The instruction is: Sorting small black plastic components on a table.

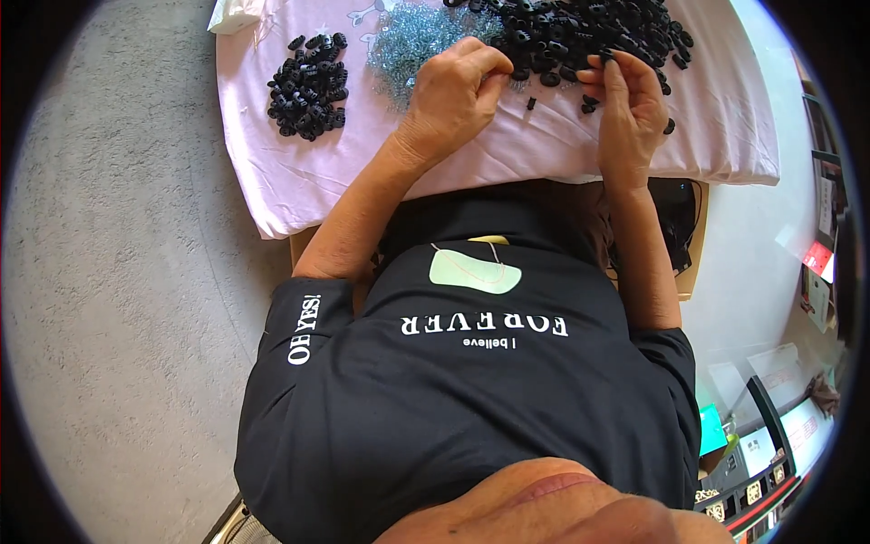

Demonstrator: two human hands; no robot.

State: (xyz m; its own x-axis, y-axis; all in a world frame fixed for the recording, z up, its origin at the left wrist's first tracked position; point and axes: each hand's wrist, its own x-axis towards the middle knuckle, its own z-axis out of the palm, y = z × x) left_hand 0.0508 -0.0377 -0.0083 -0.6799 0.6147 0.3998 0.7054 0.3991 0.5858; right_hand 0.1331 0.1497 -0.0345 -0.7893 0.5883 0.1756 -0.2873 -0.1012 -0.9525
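Note:
My left hand (458,98) is closed in a pinch beside a heap of small, shiny, bluish-clear pieces that look like tiny springs (421,50). Whatever is between its fingertips is too small to make out. Thumb and fingers of my right hand (632,113) are closed on a small black plastic piece (605,56). Both hands are at the near edge of a big heap of black plastic pieces (580,32). A loose black piece (531,104) lies on the cloth between the hands.
A smaller pile of black plastic pieces (310,86) sits at the left of the pink cloth (362,177) covering the table. A white object (236,14) stands at its far left corner. Boxes and shelf-like items (761,453) are at the right on the floor.

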